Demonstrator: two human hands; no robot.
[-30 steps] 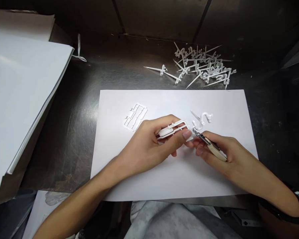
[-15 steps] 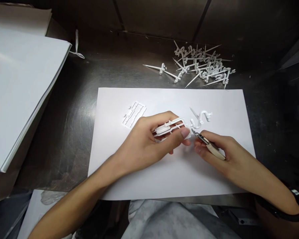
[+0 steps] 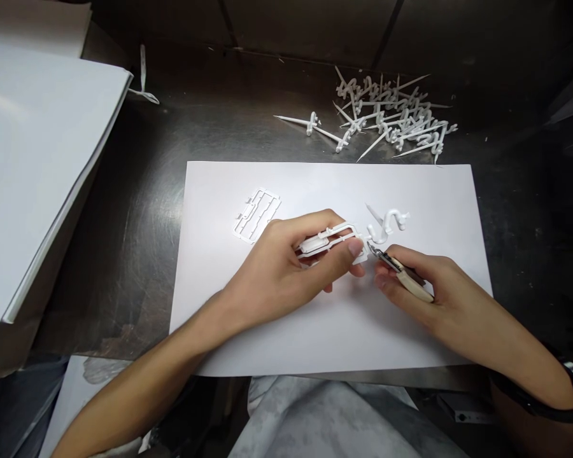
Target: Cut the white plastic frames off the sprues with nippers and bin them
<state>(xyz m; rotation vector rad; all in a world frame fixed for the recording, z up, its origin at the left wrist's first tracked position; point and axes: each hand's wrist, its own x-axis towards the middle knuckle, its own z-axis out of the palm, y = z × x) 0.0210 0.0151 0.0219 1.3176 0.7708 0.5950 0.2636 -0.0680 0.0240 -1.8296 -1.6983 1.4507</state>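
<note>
My left hand (image 3: 286, 273) pinches a white plastic sprue frame (image 3: 337, 236) between thumb and fingers, above a white paper sheet (image 3: 286, 353). A curved, S-shaped white plastic part (image 3: 388, 226) with a pointed spike sticks out at the frame's right end. My right hand (image 3: 424, 286) is closed around side cutters (image 3: 403, 277) with pale handles. Their metal jaws lie close to the joint between frame and curved part; whether they touch it I cannot tell. A second flat sprue frame (image 3: 258, 215) lies on the paper, left of my left hand and partly hidden behind it.
Behind the paper, a heap of white spiked plastic parts (image 3: 401, 121) lies on the dark metal table (image 3: 143, 242). One connected pair (image 3: 311, 124) sits at its left. A stack of white sheets (image 3: 48, 152) on a box takes up the left side, with a white cord loop beside it.
The cutter jaws have shifted slightly around the joint by the curved part. The sprue frame and curved part have turned a little. The whole view has moved slightly.
</note>
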